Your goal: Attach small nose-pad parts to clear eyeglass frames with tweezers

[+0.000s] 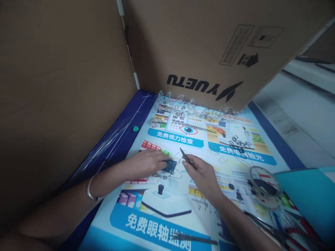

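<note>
One bundle of dark strips (pixel 193 239) lies nearest us, between five and six o'clock; a red-handled tool (pixel 294 230) sits at four. Near the centre, our right hand (pixel 201 169) is closed round a dark pointed tool (pixel 185 157), tip toward eleven. At its nine o'clock, our left hand (pixel 150 162) curls over a small dark-blue card (pixel 170 166); whether it grips, we cannot tell. Farther, toward twelve, clear plastic pieces (pixel 180 99) line a cardboard wall (pixel 188 45).
</note>
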The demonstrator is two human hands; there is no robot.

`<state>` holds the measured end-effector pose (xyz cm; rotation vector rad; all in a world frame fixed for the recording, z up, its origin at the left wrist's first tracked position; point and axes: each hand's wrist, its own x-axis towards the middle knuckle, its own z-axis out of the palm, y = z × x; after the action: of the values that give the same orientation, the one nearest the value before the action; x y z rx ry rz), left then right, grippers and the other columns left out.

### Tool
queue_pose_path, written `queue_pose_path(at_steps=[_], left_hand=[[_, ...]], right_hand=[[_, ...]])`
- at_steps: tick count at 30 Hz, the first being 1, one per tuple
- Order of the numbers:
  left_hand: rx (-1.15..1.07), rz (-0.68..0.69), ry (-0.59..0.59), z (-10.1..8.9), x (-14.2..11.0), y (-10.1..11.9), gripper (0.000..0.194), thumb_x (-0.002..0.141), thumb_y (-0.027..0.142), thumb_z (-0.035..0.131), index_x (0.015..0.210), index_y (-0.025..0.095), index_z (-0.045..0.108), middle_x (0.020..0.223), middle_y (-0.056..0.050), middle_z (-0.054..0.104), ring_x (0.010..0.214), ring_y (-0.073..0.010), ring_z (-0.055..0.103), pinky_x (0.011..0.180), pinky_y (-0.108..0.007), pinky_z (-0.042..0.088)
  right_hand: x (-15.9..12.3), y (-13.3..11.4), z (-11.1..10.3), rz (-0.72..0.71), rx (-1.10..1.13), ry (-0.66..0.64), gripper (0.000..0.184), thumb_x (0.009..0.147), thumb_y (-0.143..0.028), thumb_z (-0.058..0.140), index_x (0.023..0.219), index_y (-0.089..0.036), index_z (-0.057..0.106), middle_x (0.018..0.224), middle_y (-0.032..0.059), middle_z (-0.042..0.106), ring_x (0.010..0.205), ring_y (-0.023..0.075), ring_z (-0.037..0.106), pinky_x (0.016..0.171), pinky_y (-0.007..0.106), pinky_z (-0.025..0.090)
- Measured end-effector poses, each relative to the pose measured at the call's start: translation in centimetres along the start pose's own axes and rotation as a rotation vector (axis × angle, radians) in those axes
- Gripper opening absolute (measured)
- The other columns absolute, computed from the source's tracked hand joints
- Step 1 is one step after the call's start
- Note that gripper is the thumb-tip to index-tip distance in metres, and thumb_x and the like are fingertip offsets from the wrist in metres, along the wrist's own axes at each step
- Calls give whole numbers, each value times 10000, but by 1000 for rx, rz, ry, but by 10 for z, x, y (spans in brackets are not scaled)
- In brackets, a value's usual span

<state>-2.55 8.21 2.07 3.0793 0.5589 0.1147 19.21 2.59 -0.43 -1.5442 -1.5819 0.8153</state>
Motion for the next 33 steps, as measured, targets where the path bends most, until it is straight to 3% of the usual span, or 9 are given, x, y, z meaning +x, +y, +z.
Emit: queue_pose_path(at_steps=[10,16,20,25,29,33], left_hand=[[12,64,2,-12,1,1,178,861,181,455,750,165,594,966,-33,608,903,-167,536,759,-282,385],[13,63,-56,-12,4,3,220,875,181,414,742,149,586,885,-47,600,846,-172,526,733,-287,378],[-97,13,-8,-9,4,1,222,858,130,398,731,146,580,869,-51,599,840,-172,527,721,-274,388],[-309,28,46,-11,5,-4,76,729,96,517,709,152,563,986,-63,579,931,-191,513,839,-296,392],[-527,-8,85,-10,5,-7,135,649,42,524,709,163,527,1059,-80,537,1026,-191,479,897,-295,379],[-687,-69,152,0,3,-10,156,662,19,487,735,156,490,1034,-84,515,1017,-168,482,869,-263,390]], right_hand=[[0,-2,-1,-2,2,2,238,776,-343,527,931,-187,621,807,-7,631,684,134,547,602,213,428],[1,-3,0,12,3,-4,240,775,-347,523,918,-182,622,778,-4,629,650,131,537,571,208,425],[0,-2,0,6,8,-5,253,779,-360,520,932,-184,617,780,-2,621,646,128,529,567,206,419],[-1,-3,0,-9,5,-5,243,779,-359,520,900,-176,622,705,-11,591,598,117,503,546,200,408],[-1,-2,1,-34,2,-3,239,778,-344,521,912,-176,625,727,-4,605,615,124,523,569,204,419],[-1,-1,2,-41,-11,-15,240,780,-342,517,919,-182,628,746,-1,618,641,131,544,590,208,432]])
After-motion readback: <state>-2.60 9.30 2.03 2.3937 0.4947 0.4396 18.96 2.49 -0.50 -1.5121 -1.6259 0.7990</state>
